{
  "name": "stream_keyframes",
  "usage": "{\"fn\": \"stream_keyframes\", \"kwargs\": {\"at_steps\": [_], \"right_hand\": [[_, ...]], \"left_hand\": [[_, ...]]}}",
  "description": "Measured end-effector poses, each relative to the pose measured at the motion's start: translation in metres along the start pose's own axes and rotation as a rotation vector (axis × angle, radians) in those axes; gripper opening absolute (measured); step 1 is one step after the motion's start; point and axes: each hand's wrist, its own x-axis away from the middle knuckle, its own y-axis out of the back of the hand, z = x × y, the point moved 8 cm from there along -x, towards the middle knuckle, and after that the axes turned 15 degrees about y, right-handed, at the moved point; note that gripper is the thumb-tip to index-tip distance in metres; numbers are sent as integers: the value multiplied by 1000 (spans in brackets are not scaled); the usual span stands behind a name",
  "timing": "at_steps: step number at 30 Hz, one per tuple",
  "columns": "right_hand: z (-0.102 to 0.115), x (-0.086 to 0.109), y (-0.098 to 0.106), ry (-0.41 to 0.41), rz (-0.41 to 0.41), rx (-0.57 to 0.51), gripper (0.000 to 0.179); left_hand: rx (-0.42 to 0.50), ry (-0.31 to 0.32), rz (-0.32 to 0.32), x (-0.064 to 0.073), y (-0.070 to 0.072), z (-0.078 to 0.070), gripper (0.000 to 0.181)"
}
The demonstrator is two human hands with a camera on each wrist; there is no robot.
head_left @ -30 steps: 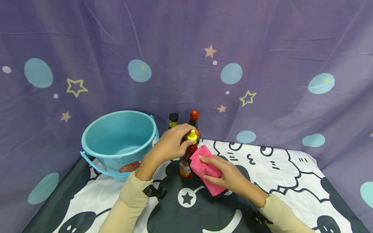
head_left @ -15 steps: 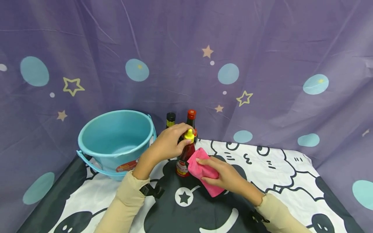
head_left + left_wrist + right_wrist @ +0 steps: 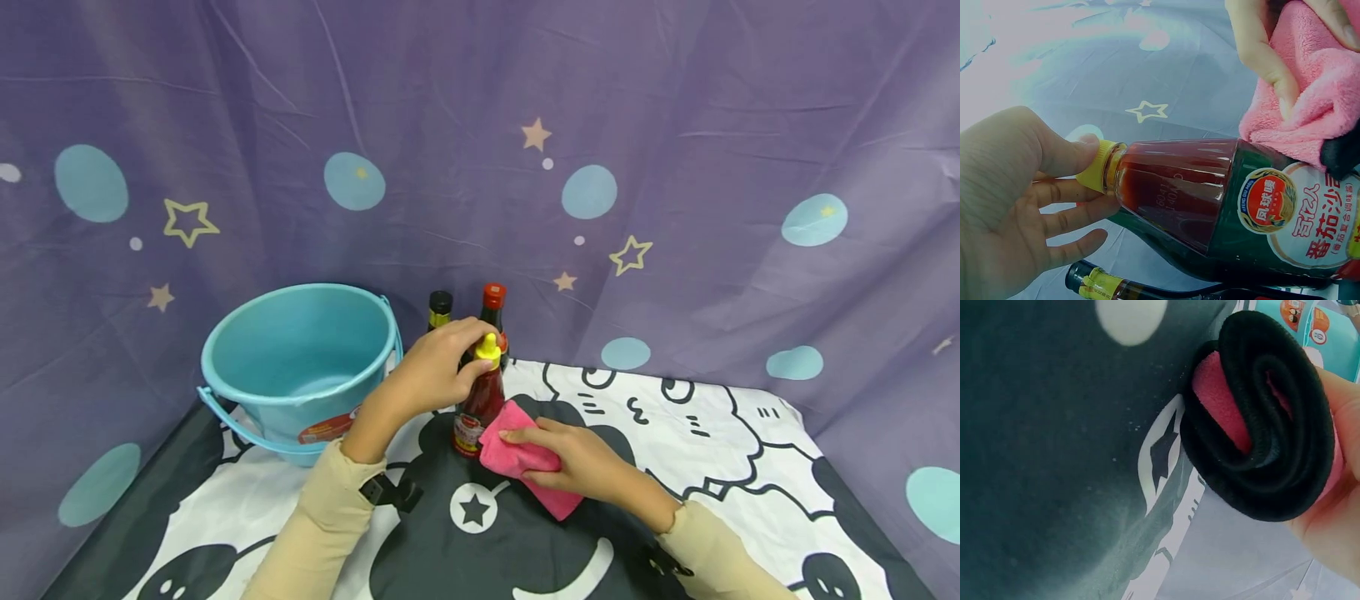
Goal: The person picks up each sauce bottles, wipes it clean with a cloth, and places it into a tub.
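A ketchup bottle (image 3: 483, 400) with a yellow cap (image 3: 1094, 165) stands upright on the patterned cloth. My left hand (image 3: 438, 371) pinches it at the cap between thumb and fingers, as the left wrist view shows. In my right hand (image 3: 577, 458) is a pink cloth (image 3: 517, 450), folded and gripped between thumb and fingers. That cloth lies against the lower right side of the bottle, near its label (image 3: 1300, 219). Seen from the right wrist, the cloth's rolled end has a black edge (image 3: 1260, 425).
Behind the left hand stand a black-capped bottle (image 3: 440, 308) and a red-capped bottle (image 3: 493, 304). A light blue bucket (image 3: 300, 400) with its handle lowered is on the left. A purple curtain (image 3: 480, 125) hangs behind the black-and-white tablecloth (image 3: 675, 433).
My right hand and the pink cloth have slid down along the ketchup bottle, uncovering more of its upper side. My left hand has stayed at the cap.
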Motion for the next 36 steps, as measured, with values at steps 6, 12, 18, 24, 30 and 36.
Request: {"fn": "stream_keyframes", "kwargs": {"at_steps": [6, 12, 18, 24, 30, 36], "right_hand": [[-2, 1, -5, -13, 66, -14, 53], [-8, -2, -9, -74, 162, -73, 52], [-13, -6, -10, -121, 230, -134, 51], [-14, -3, -15, -149, 280, -165, 53], [-13, 1, -15, -162, 284, -175, 54], [-12, 1, -2, -123, 208, -143, 54]], "left_hand": [[8, 0, 0, 1, 0, -2, 28], [0, 2, 4, 1, -1, -2, 27], [-127, -75, -70, 5, -2, -13, 31], [-300, -165, -153, 14, -7, -26, 22], [-428, -210, -134, 16, -7, -31, 18], [-552, -318, -96, 3, -3, -37, 19]]}}
